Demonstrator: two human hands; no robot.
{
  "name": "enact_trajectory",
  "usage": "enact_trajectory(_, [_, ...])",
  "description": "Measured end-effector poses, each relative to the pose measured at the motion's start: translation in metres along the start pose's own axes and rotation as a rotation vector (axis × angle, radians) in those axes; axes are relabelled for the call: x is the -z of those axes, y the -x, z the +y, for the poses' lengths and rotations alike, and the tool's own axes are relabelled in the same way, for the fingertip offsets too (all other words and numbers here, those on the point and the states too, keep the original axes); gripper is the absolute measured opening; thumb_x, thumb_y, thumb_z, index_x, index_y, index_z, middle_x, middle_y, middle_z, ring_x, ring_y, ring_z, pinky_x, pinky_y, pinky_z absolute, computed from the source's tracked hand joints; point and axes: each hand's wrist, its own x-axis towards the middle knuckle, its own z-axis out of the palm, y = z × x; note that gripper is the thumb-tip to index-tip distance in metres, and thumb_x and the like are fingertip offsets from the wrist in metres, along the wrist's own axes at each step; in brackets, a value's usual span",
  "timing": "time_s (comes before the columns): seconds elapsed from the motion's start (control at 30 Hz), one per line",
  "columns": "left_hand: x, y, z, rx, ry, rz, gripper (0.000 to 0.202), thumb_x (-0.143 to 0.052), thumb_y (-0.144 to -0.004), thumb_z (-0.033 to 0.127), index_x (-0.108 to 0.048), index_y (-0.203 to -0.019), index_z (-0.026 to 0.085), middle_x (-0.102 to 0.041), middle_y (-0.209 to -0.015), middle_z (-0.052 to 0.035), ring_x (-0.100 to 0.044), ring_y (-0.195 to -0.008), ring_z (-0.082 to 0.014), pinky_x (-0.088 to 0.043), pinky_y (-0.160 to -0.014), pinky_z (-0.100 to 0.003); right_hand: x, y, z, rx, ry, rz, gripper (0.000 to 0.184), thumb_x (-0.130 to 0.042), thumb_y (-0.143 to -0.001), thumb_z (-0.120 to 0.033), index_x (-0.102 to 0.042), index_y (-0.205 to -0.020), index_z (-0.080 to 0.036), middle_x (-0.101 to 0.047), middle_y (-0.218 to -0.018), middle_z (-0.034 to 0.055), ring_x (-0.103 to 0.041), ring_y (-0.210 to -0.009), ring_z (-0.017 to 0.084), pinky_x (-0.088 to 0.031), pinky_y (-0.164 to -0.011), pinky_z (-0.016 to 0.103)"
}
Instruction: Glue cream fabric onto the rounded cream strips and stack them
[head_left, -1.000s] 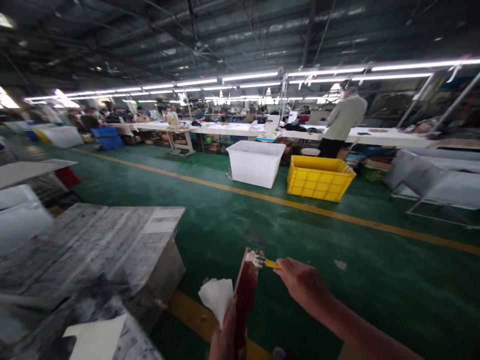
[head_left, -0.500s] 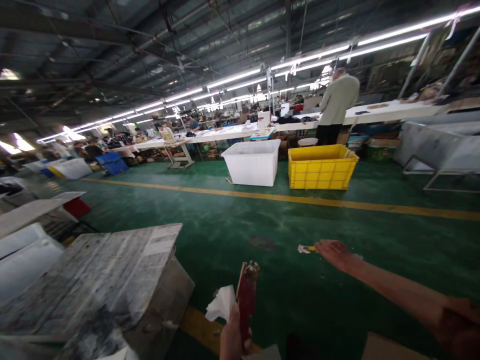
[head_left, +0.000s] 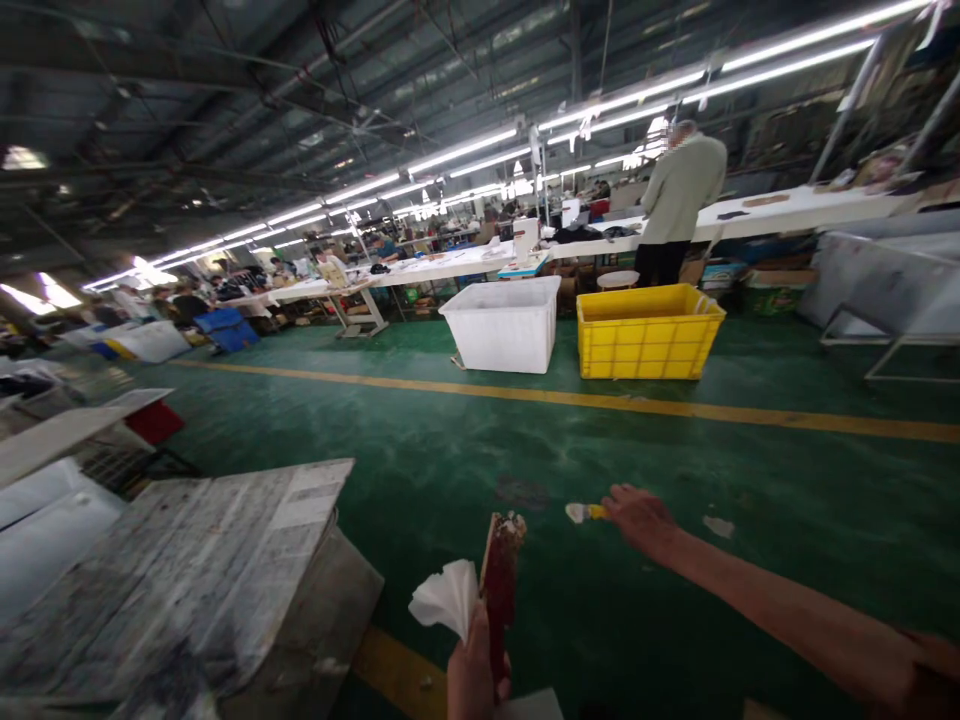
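My left hand is closed around a long, flat dark red piece with a bare wood-coloured edge. The piece stands upright, and its top end is ragged with pale crumbly matter. A white crumpled paper or cloth is pinched in the same hand, fanning out on the left. My right hand, arm stretched out from the right, grips a small tool with a yellow handle and a whitish head. The head points left, toward the red piece but apart from it; its exact kind cannot be made out.
A stained grey board tops a bin at the lower left. Across the green floor stand a white tub and a yellow crate. Behind them, a person in a light top is at a long white table.
My right hand has moved left with the yellow-handled tool, bringing it nearer the red piece. My left hand has shifted slightly to the right, still holding its things.
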Motion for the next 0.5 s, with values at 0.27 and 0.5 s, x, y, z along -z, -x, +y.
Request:
enact_trajectory(0.27, [-0.017, 0.011, -0.015, 0.003, -0.046, 0.024, 0.028, -0.055, -0.084, 0.041, -0.058, -0.100, 0.017, -0.062, -0.092, -0.0032, -0.060, -0.077, -0.0169, -0.052, -0.063, -0.032, 0.001, -0.013, 0.006, 0.064, -0.003, -0.092, 0.017, -0.048, -0.083, -0.010, -0.063, -0.086, -0.017, -0.065, -0.077, 0.0060, -0.063, -0.069, 0.016, -0.040, -0.059, 0.024])
enact_trajectory(0.5, [-0.038, 0.000, -0.012, -0.045, -0.110, 0.073, 0.064, -0.039, -0.074, 0.074, -0.058, -0.057, 0.015, -0.041, -0.037, 0.0029, -0.041, -0.035, -0.0101, -0.034, -0.038, -0.025, 0.008, -0.018, 0.014, 0.159, 0.002, -0.057, 0.020, -0.045, -0.088, -0.016, -0.061, -0.096, -0.022, -0.067, -0.086, 0.0045, -0.064, -0.077, 0.016, -0.042, -0.063, 0.024])
